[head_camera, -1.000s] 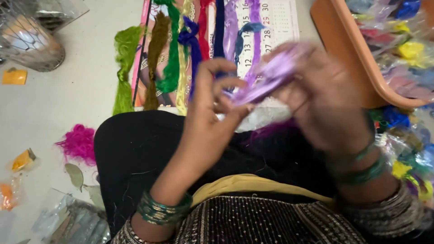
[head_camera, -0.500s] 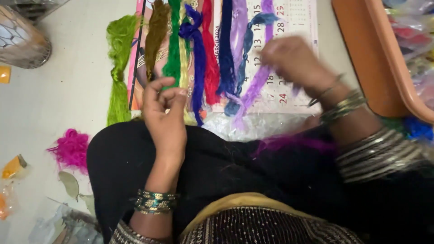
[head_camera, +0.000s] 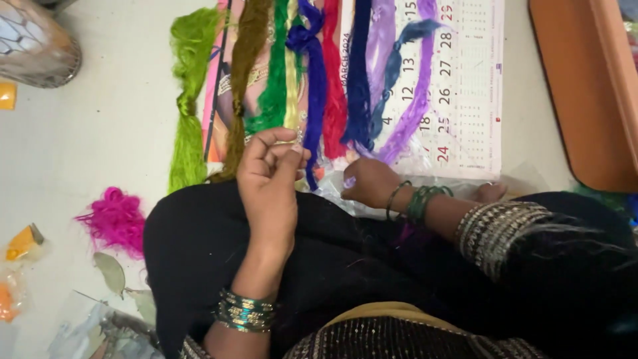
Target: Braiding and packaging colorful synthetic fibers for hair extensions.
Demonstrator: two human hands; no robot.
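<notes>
Skeins of silk-like thread lie side by side on a wall calendar (head_camera: 465,86) spread flat on the pale floor, running from a lime-green skein (head_camera: 187,100) at the left through olive-brown, green, royal-blue, red, navy and lilac ones. The left hand (head_camera: 269,179) rests on the black-clad knee with its fingers curled loosely inward, thumb and fingertips close together; whether a fine strand is pinched between them cannot be told. Its fingertips sit just at the lower ends of the olive-brown skein (head_camera: 242,86) and the green skein (head_camera: 276,73), touching or nearly touching them. The right hand (head_camera: 369,183) lies knuckles-up at the calendar's near edge, closed into a loose fist just below the tail of the lilac skein (head_camera: 415,100), on a crumpled sheet of clear plastic; the fingers hide what, if anything, is inside. Green bangles circle both wrists. The royal-blue skein (head_camera: 312,80) hangs down between the two hands, its end close to the left thumb.

To the left, on the floor, a tuft of magenta fibre (head_camera: 116,219) lies well apart from the hands, beside a few dry leaves and small orange packets. An orange tray (head_camera: 585,93) stands at the upper right.
</notes>
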